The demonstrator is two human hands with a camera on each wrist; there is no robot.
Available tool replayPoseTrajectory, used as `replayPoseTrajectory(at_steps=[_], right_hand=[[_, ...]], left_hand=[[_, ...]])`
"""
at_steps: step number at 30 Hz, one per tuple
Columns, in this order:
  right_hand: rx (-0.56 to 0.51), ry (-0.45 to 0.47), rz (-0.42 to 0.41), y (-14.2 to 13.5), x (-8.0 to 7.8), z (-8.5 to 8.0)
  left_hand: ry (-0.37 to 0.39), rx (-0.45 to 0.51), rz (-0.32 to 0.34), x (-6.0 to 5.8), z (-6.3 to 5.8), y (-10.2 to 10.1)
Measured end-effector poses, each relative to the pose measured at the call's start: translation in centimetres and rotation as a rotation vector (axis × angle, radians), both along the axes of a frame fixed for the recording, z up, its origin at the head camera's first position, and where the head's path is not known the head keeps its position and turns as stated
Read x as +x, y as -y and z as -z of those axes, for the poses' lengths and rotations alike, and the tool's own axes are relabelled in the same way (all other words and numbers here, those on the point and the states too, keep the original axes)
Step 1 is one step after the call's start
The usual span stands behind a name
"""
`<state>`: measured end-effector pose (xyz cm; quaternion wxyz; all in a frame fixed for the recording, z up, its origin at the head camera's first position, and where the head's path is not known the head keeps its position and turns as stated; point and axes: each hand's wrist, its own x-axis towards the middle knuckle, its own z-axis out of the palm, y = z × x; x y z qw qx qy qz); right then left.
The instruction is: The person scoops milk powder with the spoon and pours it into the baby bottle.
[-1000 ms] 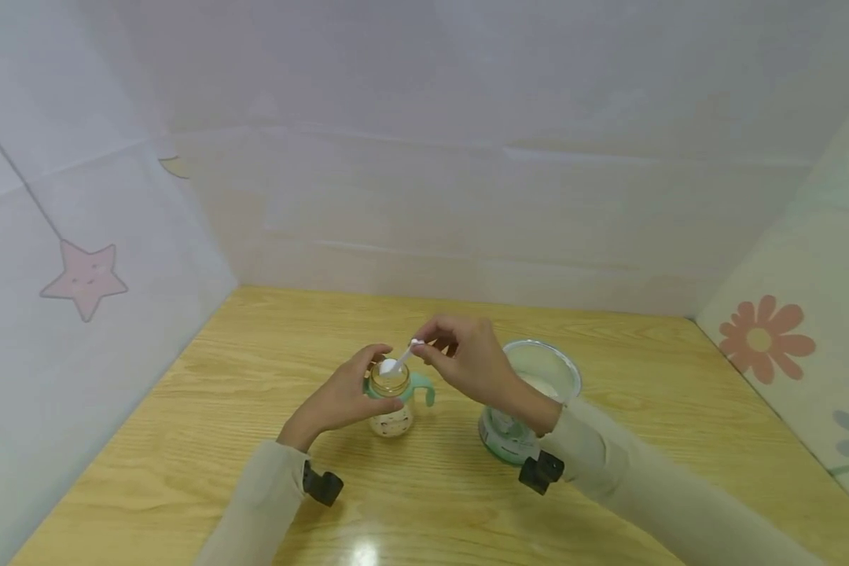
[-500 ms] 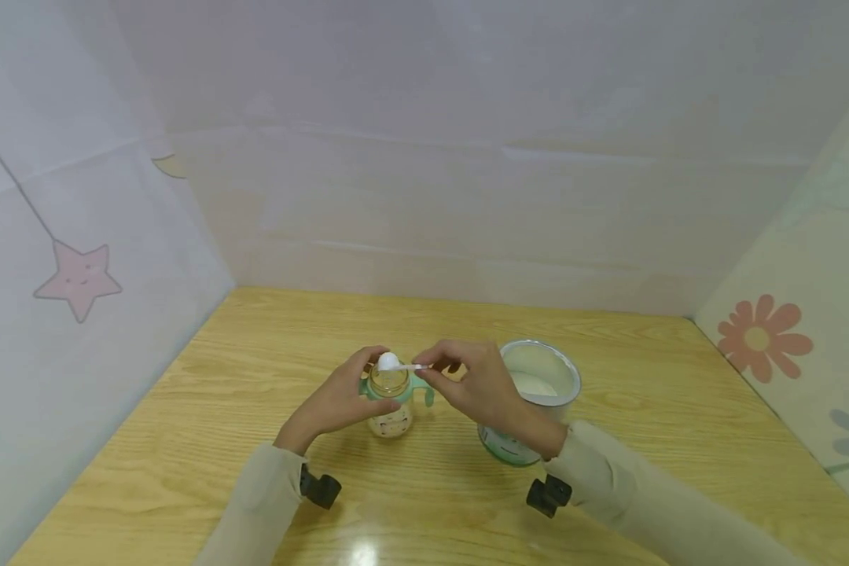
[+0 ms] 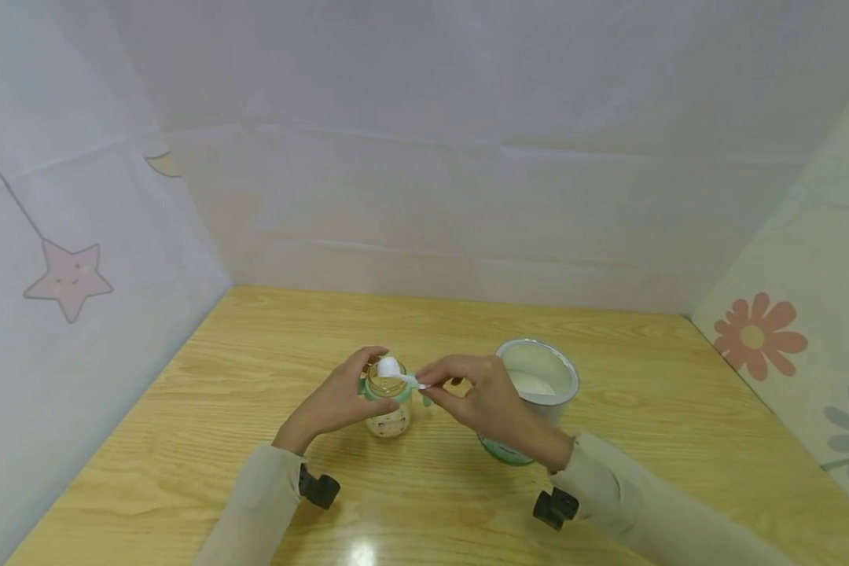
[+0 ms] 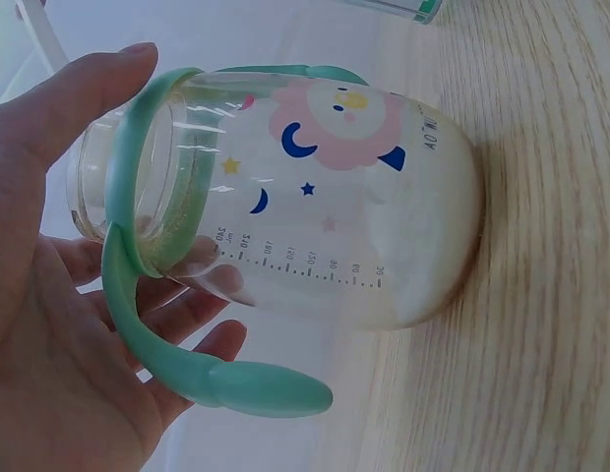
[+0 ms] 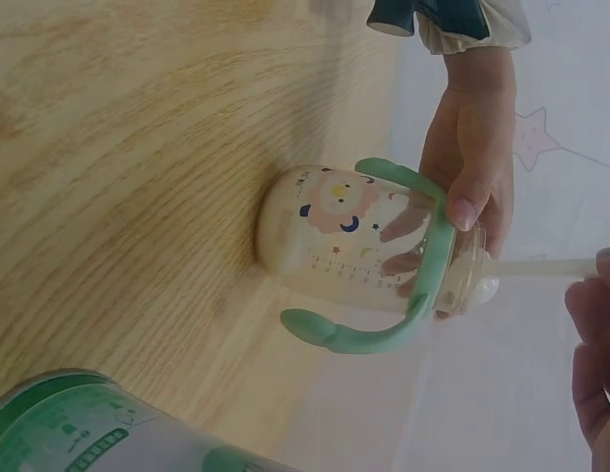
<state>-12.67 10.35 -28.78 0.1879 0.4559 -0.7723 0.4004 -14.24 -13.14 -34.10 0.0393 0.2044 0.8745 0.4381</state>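
A clear baby bottle [image 3: 389, 424] with mint-green handles and printed moons and stars stands upright on the table, uncapped. My left hand [image 3: 343, 397] grips it round the neck, thumb on the near side and fingers behind, as the left wrist view shows. Pale contents fill the bottom of the bottle [image 4: 325, 226]. With thumb and fingertips my right hand [image 3: 477, 393] pinches the handle of a white measuring scoop [image 3: 389, 367]. The scoop's bowl is at the bottle's mouth and looks turned over, its rounded underside up. Whether powder is left in it is hidden.
An open tin [image 3: 555, 393] with a silver rim and green label stands right of the bottle, partly behind my right wrist. White powder [image 3: 531, 383] lies inside. Printed cloth walls border the wooden table [image 3: 630, 354] at the back and sides.
The scoop has rolled over at the bottle's mouth, from bowl facing up to underside up. My right hand has moved slightly down and right. My left hand holds the bottle in place.
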Motion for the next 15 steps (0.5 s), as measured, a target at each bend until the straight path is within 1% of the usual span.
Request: replayPoseTrajectory(at_steps=[5,8,15], right_hand=[[0.004,-0.004,-0.033,-0.28,0.07,0.39],[0.005,-0.008,-0.036,-0.3,0.0,0.46],[-0.029,-0.028,-0.035,-0.24,-0.3,0.04]], left_hand=[[-0.009,-0.01,0.001,-0.04,0.06,-0.07],[-0.012,-0.012,0.004,-0.07,0.07,-0.09],[-0.005,0.002,0.016,-0.06,-0.03,-0.13]])
